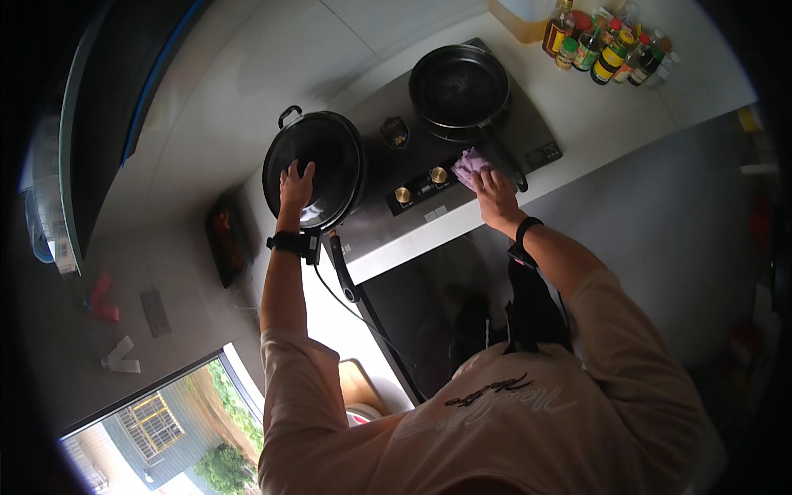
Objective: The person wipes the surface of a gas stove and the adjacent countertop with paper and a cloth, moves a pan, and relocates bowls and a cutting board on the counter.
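My left hand [297,187] is over a black round pan [331,154] on the left of the cooktop, its fingers apart and nothing visible between them. Whether it touches the dark surface beneath cannot be told. The pan has a small loop handle [289,115] at the far side, and a long black handle [341,269] extends from below it. In my right hand [497,197] is a crumpled pale purple cloth [470,165], against the cooktop [377,167] beside two brass-coloured knobs [439,175]. A black frying pan [459,85] sits on the right burner, its handle [513,170] close to my right hand.
Several sauce bottles [609,59] and a large container of yellowish liquid [523,18] stand on the white counter [594,117]. A cable [346,309] hangs from my left wrist. A wooden board [359,383] lies near my left elbow. A range hood [117,80] is at the upper left.
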Demonstrator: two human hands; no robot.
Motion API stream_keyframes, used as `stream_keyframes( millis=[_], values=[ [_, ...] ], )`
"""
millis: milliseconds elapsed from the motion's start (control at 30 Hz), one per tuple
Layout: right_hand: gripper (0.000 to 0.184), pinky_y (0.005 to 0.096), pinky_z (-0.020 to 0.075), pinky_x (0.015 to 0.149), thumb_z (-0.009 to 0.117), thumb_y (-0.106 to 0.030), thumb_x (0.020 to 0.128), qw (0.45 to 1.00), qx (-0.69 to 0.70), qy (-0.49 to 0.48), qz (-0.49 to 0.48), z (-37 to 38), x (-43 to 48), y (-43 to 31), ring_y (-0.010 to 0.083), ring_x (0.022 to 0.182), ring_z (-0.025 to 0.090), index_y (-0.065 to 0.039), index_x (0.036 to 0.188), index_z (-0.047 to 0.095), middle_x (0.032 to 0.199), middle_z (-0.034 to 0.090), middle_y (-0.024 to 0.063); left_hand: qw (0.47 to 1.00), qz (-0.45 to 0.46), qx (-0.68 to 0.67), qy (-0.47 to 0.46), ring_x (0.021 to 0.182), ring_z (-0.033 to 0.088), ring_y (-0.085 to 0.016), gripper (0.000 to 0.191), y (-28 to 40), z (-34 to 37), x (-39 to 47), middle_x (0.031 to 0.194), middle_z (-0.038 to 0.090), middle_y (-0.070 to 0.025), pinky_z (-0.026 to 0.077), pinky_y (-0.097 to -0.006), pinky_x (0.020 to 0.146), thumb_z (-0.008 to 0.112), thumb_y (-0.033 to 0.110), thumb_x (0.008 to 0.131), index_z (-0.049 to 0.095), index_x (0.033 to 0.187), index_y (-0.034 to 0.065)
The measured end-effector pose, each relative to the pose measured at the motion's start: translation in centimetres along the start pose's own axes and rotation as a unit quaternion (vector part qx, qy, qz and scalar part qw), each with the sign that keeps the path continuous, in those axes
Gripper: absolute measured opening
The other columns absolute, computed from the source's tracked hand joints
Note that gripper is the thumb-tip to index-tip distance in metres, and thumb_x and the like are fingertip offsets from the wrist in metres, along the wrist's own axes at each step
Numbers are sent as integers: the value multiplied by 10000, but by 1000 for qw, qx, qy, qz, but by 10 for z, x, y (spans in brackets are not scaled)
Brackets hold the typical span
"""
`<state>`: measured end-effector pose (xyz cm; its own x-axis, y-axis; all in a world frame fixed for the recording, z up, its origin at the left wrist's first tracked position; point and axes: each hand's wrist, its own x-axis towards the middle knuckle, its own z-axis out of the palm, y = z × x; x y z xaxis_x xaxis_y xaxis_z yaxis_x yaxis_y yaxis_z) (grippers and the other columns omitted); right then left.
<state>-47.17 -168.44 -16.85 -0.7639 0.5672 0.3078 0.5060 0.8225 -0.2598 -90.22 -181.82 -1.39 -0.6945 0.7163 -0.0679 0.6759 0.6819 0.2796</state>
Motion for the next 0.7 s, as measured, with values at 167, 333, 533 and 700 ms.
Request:
stream_keyframes(
  millis=[167, 333, 533, 700],
  values=[
    [503, 401, 427, 906, 627, -49, 685, 999, 30, -35, 23, 1, 0, 5, 324, 1042, 487, 20, 1177, 552, 1104, 520, 169, 997, -26, 64, -22, 1376, 282, -466, 802, 12, 11, -7, 1460, 310, -338, 258, -500, 1124, 496, 611, 887, 357, 1457, 65],
    [409, 394, 434, 940, 560, 25, 743, 995, 95, -4, 16, 25, 2, 21, 375, 1090, 478, 20, 1152, 550, 1122, 515, 188, 999, -5, 35, 23, 1407, 205, -471, 767, 12, 14, -22, 1485, 300, -300, 236, -500, 1132, 509, 576, 901, 333, 1474, 98],
    [442, 428, 409, 876, 600, -46, 800, 996, 90, 4, -2, -2, -22, 66, 357, 982, 526, -28, 1239, 550, 1043, 564, 140, 993, 19, -12, 116, 1412, 234, -423, 680, 11, -14, -99, 1511, 269, -262, 217, -465, 1143, 551, 461, 935, 351, 1458, 75],
    [405, 442, 405, 822, 661, -148, 734, 988, -62, -22, 137, -40, 7, 162, 286, 1026, 499, -42, 1113, 566, 1119, 530, 107, 991, -59, -49, 110, 1354, 332, -411, 587, 3, -15, -196, 1453, 336, -252, 270, -483, 1113, 572, 367, 947, 399, 1394, 28]
  ],
)
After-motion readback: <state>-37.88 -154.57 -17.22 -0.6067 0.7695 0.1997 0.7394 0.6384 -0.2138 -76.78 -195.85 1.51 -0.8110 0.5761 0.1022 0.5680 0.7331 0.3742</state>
